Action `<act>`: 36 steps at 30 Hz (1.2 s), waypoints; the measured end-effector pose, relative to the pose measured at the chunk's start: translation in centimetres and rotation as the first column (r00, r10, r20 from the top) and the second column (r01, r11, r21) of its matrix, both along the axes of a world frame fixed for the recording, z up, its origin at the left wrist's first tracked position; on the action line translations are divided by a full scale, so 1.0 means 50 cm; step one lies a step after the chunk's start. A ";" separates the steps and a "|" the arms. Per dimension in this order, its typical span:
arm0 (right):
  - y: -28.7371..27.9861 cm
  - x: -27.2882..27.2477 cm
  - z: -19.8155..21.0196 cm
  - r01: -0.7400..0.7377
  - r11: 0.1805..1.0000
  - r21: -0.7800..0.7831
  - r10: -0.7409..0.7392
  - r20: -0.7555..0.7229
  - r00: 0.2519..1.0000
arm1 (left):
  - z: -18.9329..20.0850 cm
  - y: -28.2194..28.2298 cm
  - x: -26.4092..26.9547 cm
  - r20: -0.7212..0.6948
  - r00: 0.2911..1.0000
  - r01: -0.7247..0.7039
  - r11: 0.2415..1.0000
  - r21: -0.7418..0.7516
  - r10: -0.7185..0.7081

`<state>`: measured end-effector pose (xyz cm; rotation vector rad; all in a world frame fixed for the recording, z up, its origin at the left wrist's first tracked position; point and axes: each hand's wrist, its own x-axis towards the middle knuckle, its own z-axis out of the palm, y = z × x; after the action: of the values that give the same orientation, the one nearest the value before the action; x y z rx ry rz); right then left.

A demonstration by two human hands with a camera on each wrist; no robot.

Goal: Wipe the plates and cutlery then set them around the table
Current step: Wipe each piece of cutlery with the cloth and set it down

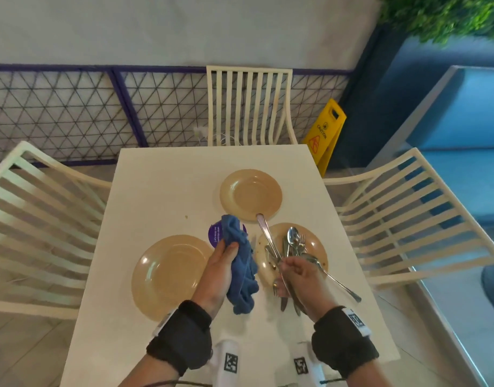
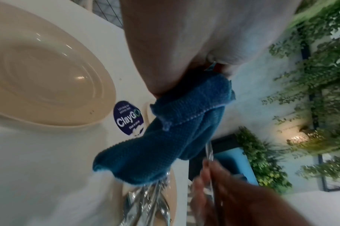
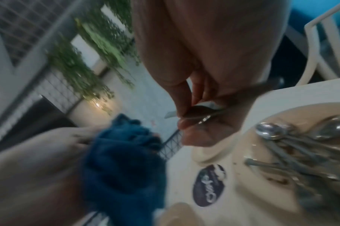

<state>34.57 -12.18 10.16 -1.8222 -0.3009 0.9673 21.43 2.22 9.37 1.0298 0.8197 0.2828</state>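
Gripping blue cloth [image 1: 241, 263] bunched in left hand [image 1: 220, 270], ready to wipe; right hand [image 1: 301, 277] pinches lifted knife [image 1: 269, 241] clear of dirty cutlery plate [image 1: 318, 247]

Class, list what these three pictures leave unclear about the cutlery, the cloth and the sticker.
- Right hand piece: a long handle shows, but the head view's fingers hide its working end, and the right wrist view is blurred.
- Cutlery pile: overlapping, so no exact count.
- Purple sticker: the blue cloth, held by the left hand, covers part; small print illegible.
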 end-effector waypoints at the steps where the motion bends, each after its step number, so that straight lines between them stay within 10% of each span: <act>1: 0.004 -0.013 0.019 -0.020 0.998 0.057 0.022 -0.028 0.999 | 0.002 -0.013 0.016 -0.008 1.000 0.017 0.999 0.035 -0.017; 26: -0.117 0.026 0.094 -0.224 0.928 0.297 0.243 -0.027 0.970 | 0.127 -0.122 0.167 0.097 0.917 -0.395 0.913 0.103 0.386; 36: -0.101 0.111 0.069 -0.260 0.955 0.140 0.239 0.152 0.959 | 0.086 -0.185 0.132 -0.079 0.982 -0.123 0.899 0.421 0.172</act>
<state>40.14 -17.22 13.61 -1.7317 -0.6878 0.9646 28.02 -7.00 13.68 1.3942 0.9678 0.5498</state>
